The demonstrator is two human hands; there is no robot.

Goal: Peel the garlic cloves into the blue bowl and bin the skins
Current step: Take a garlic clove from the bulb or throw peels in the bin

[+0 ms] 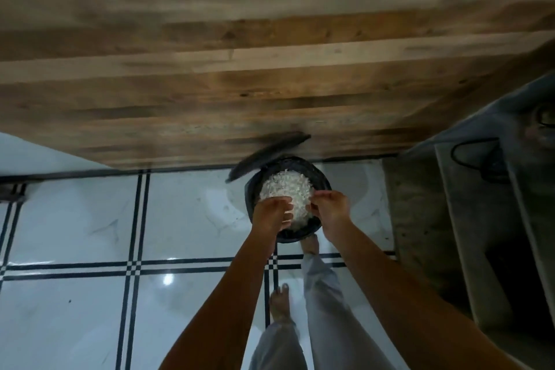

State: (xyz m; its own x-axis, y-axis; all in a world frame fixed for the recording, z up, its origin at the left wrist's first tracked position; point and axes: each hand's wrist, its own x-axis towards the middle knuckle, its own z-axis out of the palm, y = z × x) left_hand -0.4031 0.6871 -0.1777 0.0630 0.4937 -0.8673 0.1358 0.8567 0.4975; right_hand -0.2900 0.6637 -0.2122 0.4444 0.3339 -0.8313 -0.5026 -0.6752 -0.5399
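Two hands hover over the round black plastic bin [292,238], its lid [267,153] tipped back, heaped with white papery garlic skins [285,186]. The left hand [271,212] has a loose grip, fingers spread; the right hand [330,207] is too blurred to tell. Best to rub the fingers clean low inside the rim, so flakes miss the tiled floor [75,219].

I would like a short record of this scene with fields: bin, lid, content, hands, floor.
bin: black, round, standing on the floor
lid: raised, tilted up at the back
content: heap of white garlic skins
hands: left hand and right hand both over the bin; grip unclear
foot: bare, at the bin's near edge
floor: white tiles, black lines
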